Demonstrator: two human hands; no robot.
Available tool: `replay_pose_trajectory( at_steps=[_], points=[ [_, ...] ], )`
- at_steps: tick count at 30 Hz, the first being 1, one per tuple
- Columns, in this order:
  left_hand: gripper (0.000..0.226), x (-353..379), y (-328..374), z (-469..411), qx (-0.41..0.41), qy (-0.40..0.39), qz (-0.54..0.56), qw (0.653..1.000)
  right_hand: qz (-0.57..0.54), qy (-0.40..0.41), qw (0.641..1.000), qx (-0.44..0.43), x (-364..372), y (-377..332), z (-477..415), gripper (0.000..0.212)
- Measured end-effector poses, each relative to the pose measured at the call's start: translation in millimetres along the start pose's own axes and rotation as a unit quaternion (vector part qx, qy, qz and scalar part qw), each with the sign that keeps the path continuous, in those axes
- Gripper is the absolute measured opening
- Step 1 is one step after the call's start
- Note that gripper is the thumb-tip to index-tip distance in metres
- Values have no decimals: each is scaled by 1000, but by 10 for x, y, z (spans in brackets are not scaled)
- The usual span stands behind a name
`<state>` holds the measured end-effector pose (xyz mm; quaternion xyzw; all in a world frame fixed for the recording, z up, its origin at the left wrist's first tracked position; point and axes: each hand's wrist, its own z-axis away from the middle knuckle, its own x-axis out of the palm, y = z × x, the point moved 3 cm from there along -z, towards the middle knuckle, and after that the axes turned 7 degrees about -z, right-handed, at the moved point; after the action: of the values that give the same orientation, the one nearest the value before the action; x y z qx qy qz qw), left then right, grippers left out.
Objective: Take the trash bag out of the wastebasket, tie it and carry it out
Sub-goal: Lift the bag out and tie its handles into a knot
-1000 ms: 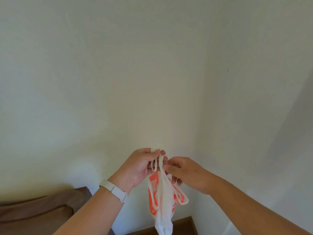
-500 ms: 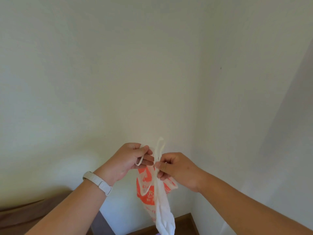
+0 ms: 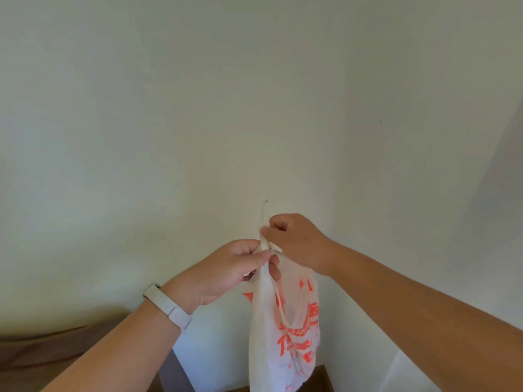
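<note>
Left hand (image 3: 226, 274) pinches gathered neck of trash bag (image 3: 283, 335); right hand (image 3: 297, 240) just above, clenched on thin handle strip pointing up. Bag hangs midair near wall corner (image 3: 342, 137). White wristband (image 3: 167, 305) on left wrist.

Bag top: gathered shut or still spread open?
Gathered shut. Both hands, left and right, pinch the bag neck into a narrow strand; one handle sticks up. Finished knot: cannot tell.

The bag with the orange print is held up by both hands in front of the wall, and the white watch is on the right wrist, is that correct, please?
Not quite: the head view shows the watch on the left wrist. The bag, both hands and the wall are as you say.
</note>
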<state>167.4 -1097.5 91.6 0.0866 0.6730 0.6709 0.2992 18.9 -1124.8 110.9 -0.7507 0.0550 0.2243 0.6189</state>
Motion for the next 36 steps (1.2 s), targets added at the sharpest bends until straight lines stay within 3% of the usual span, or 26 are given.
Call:
replay_pose_trajectory(
  at_steps=[4,8,11,14,17,21,25,30,32,36],
  points=[
    [27,30,134,67,12,70,-211,975,-102,-83,988,85,125,77,-26,23],
    [26,-33,163,91,12,141,-300,943,-148,-87,978,123,185,63,-12,20],
    [24,-51,140,105,15,173,-354,919,-66,-53,990,115,206,100,-54,21],
    [25,-40,134,123,26,183,-380,906,54,-111,989,86,262,85,-67,18],
    [24,-80,103,141,19,209,-400,892,72,-158,982,80,251,31,-24,27],
    [15,-130,43,135,-4,231,-387,892,46,-191,977,81,191,42,-8,26],
    [6,-138,-8,82,-40,218,-399,890,-86,-252,954,139,232,148,28,36],
    [16,-123,0,17,-37,183,-327,926,-184,-329,919,120,245,273,38,10],
    [23,-125,13,-7,-41,188,-312,930,-165,-297,934,106,238,294,18,15],
    [26,-120,17,-41,-79,167,-214,959,6,-157,987,37,230,296,-7,11]
  ],
)
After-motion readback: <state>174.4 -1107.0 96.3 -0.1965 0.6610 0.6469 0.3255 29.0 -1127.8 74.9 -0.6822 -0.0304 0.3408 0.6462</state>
